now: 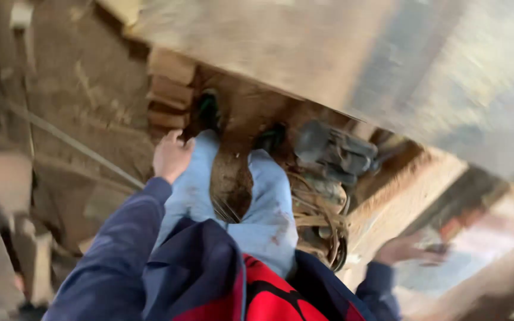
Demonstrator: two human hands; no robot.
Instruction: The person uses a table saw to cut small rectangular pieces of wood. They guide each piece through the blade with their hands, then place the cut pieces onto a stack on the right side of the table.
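Stacked bricks [171, 89], coiled rope [322, 223], grey tool bundle [334, 154], sloping wooden beam [269, 41].

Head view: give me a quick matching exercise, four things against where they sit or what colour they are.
Things:
1 left hand
2 right hand
3 coiled rope
4 trousers

Descriptions:
a light blue
b hanging beside the left thigh
c on the ground beside the right leg
d out at the lower right, by the wooden beam

Pairs: 1-b, 2-d, 3-c, 4-a
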